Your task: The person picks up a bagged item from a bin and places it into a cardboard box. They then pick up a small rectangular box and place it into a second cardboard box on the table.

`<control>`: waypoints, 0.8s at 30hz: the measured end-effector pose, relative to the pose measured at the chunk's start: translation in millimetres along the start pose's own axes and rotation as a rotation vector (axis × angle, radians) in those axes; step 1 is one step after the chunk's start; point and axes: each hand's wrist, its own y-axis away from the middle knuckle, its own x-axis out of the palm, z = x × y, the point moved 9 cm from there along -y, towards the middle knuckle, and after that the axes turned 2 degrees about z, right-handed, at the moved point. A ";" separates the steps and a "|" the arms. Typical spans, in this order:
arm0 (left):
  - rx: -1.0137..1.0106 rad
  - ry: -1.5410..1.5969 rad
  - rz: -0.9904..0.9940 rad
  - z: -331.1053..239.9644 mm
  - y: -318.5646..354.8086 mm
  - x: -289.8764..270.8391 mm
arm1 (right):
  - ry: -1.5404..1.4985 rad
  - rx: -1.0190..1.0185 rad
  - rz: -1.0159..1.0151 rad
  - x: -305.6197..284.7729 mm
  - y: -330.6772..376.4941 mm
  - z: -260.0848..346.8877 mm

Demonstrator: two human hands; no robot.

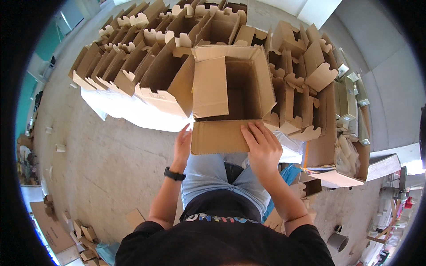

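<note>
A brown cardboard box (248, 95) stands in front of me with its top open and its inside dark. One flap is folded over the left part of the opening, and the near flap (217, 137) slopes out toward me. My right hand (262, 144) grips the right end of that near flap, fingers on top and thumb out of sight. Beside the flap's left edge is my left hand (182, 144), fingers stretched upward near the box's corner; whether they touch it I cannot tell. A dark watch (175, 174) sits on my left wrist.
Rows of open brown cartons (166, 75) crowd the left and far side, with more cartons (297, 102) to the right. White sheeting (128, 108) lies under the left rows. A large carton (321, 146) at right holds plastic bags, near long pale boxes (346, 104). Cardboard scraps (86, 237) lie lower left.
</note>
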 end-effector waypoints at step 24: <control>0.440 -1.100 0.079 -172.0 16.9 88.2 | -0.164 0.123 0.245 12.0 19.3 -4.5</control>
